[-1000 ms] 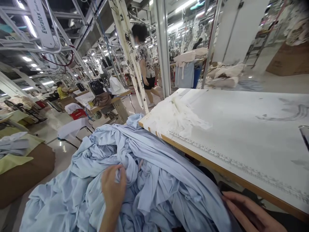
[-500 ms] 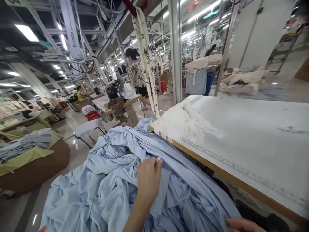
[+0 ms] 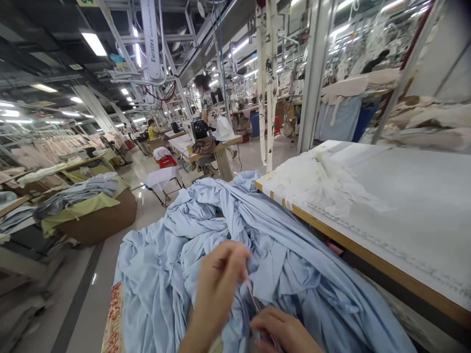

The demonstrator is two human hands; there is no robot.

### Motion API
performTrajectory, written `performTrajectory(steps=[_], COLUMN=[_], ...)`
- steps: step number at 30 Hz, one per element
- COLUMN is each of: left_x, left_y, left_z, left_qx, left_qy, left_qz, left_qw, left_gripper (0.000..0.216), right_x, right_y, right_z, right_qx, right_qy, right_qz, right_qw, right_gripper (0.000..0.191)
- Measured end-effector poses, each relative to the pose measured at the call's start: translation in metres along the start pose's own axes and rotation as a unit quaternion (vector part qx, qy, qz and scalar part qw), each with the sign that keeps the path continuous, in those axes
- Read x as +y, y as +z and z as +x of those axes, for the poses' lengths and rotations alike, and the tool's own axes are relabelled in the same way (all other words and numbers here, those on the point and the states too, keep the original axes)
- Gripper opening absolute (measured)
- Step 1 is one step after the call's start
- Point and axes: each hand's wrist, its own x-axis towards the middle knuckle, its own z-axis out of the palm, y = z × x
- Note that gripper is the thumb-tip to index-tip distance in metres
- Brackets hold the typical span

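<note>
A big heap of light blue cloth (image 3: 191,245) lies in front of me, left of a long white-topped table (image 3: 412,206). My left hand (image 3: 220,284) is raised over the heap with its fingers pinched on a thin strip or edge of the blue cloth. My right hand (image 3: 285,332) sits just below it at the bottom of the view, fingers closed on the same thin piece. White scraps of fabric (image 3: 320,181) lie on the table's near corner.
Cloth stacks rest on a brown and yellow-green bench (image 3: 91,215) at the left. A sewing station (image 3: 206,142) and a white-covered stool (image 3: 162,179) stand beyond the heap. A metal post (image 3: 312,73) rises behind the table. People work far back.
My left hand lifted off the heap and pinched a thin piece. My right hand came in from the right edge to meet it. The view swung left and upward.
</note>
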Motion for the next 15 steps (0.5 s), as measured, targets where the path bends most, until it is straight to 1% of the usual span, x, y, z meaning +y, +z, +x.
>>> performTrajectory(steps=[2, 3, 4, 5, 7, 8, 9, 11, 13, 15], left_x=[-0.051, -0.079, -0.107, -0.134, -0.181, -0.201, -0.218, -0.243, -0.259, -0.269], left_y=[-0.037, -0.053, -0.066, -0.076, -0.090, -0.096, -0.101, -0.115, -0.130, -0.140], left_z=[0.005, 0.004, 0.000, -0.006, -0.023, -0.034, -0.045, -0.067, -0.085, -0.097], left_qx=[0.116, 0.157, 0.180, 0.191, 0.190, 0.182, 0.165, 0.165, 0.176, 0.187], left_qy=[-0.036, -0.062, -0.088, -0.109, -0.140, -0.149, -0.154, -0.181, -0.203, -0.213], left_qz=[0.093, 0.137, 0.176, 0.211, 0.281, 0.308, 0.326, 0.353, 0.372, 0.385], left_qw=[0.988, 0.976, 0.964, 0.952, 0.930, 0.922, 0.918, 0.903, 0.888, 0.878], left_gripper=[0.046, 0.049, 0.053, 0.056, 0.060, 0.054, 0.050, 0.046, 0.045, 0.045], right_x=[0.015, 0.023, 0.030, 0.037, 0.046, 0.048, 0.049, 0.048, 0.045, 0.040], right_y=[0.010, 0.017, 0.024, 0.031, 0.044, 0.048, 0.050, 0.049, 0.044, 0.041], right_z=[-0.007, -0.010, -0.013, -0.015, -0.014, -0.012, -0.009, -0.003, 0.003, 0.008], right_qx=[0.012, 0.026, 0.038, 0.047, 0.065, 0.073, 0.080, 0.083, 0.076, 0.072], right_qy=[0.060, 0.092, 0.117, 0.138, 0.170, 0.184, 0.194, 0.206, 0.210, 0.212], right_qz=[-0.008, -0.013, -0.017, -0.019, -0.019, -0.018, -0.015, -0.007, 0.003, 0.014], right_qw=[0.998, 0.995, 0.992, 0.989, 0.983, 0.980, 0.978, 0.975, 0.975, 0.975], right_gripper=[0.031, 0.039, 0.047, 0.055, 0.067, 0.068, 0.068, 0.064, 0.057, 0.052])
